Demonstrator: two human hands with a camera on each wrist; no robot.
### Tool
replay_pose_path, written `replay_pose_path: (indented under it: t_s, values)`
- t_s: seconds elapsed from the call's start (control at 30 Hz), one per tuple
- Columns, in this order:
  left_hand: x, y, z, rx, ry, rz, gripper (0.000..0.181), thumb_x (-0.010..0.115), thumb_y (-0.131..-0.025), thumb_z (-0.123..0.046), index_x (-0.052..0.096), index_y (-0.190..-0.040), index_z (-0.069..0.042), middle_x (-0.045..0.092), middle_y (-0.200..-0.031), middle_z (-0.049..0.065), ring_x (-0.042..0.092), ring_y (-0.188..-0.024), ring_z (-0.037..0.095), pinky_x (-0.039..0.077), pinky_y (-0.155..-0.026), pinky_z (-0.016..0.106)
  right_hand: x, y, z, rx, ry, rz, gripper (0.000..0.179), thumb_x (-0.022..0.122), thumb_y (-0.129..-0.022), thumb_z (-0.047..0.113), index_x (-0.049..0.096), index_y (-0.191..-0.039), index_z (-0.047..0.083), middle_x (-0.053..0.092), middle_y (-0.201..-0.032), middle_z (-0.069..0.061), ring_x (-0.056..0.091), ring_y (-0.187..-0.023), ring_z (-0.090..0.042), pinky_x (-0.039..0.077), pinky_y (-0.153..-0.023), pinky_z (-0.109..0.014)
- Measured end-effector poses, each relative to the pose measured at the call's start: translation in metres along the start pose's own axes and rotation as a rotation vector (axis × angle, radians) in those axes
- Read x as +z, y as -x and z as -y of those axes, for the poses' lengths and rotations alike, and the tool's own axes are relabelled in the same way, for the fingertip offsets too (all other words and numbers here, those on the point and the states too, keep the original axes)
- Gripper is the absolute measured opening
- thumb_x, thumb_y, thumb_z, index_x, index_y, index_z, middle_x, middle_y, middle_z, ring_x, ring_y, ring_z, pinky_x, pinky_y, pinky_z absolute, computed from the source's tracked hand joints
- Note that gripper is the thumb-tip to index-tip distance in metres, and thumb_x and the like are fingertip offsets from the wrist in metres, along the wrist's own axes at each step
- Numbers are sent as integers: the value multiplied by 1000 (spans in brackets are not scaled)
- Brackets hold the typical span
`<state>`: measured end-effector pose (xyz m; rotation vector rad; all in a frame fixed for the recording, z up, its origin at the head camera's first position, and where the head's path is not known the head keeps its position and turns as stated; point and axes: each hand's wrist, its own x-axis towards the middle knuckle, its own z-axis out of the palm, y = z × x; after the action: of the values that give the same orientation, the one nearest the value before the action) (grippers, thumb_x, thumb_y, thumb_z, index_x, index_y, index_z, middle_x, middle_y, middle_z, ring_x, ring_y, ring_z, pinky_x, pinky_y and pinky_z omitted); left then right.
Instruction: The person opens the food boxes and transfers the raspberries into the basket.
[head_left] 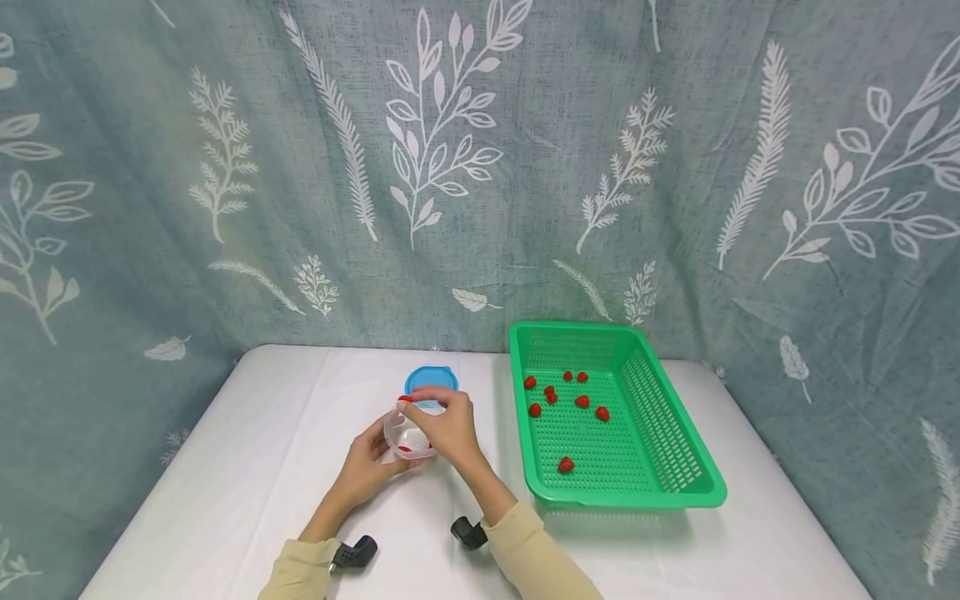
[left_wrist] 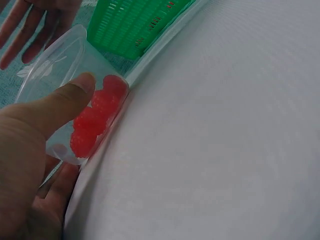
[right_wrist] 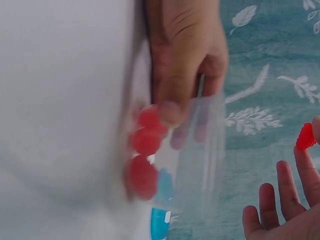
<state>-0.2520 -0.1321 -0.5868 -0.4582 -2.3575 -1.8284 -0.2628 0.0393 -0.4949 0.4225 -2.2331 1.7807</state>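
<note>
Red raspberry pinched in the right hand, held over a clear plastic tub gripped by the left.

Left hand (head_left: 363, 472): grasping the tub (left_wrist: 65, 75) around its wall, thumb on one side, fingers on the other. Right hand (head_left: 452, 423): thumb and index fingertip closed on one raspberry (right_wrist: 305, 137), above the tub's mouth; its other fingers extended, as seen in the right wrist view. Several raspberries (left_wrist: 92, 120) lie on the tub's base; exact count unclear. Blue lid (head_left: 431, 377) on the white tablecloth (head_left: 255, 467), just beyond the tub. To the right, well apart from the tub: green plastic basket (head_left: 637, 462) with nine raspberries (head_left: 582, 402), most toward its far left part, one nearer the near rim.
</note>
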Motion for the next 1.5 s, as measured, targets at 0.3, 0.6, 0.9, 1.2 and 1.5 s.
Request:
replay_pose_path:
  t_s: [0.3,0.6,0.9,1.2,1.5]
  values:
    - [2,1,0,-27,-31,-11,89,90,-78,-15,43,-152,-2,52,-151,18,52,-137,37,45,-113,44,-11,4,31,-7,-128,57,21,84,-85,17,81,-102,5,79,-98,-7,69,-102,-15,57,-98,-32]
    - [3,1,-1,-45,-1,-10,89,89,-77,-9,42,-153,-6,48,-154,15,48,-142,34,41,-116,43,-30,10,56,84,-264,139,26,83,-83,6,77,-106,-2,77,-101,-17,75,-92,-20,62,-86,-26]
    - [6,0,1,-40,14,-12,91,89,-77,-10,41,-153,0,50,-152,19,48,-141,35,41,-116,43,-57,16,75,77,-210,175,26,85,-80,6,76,-104,1,75,-92,-5,68,-78,-12,61,-78,-22]
    - [5,0,2,6,18,-16,89,88,-77,-6,41,-152,3,51,-150,22,48,-140,38,42,-114,41,-96,13,96,39,-150,218,24,85,-81,7,77,-102,2,73,-84,-1,62,-70,-13,58,-68,-22]
    - [3,0,-1,-61,-56,-12,93,91,-75,-15,41,-153,-2,49,-154,16,47,-143,35,41,-115,41,-132,2,108,45,-132,213,21,85,-81,10,72,-97,5,70,-88,-3,62,-75,-18,59,-72,-27]
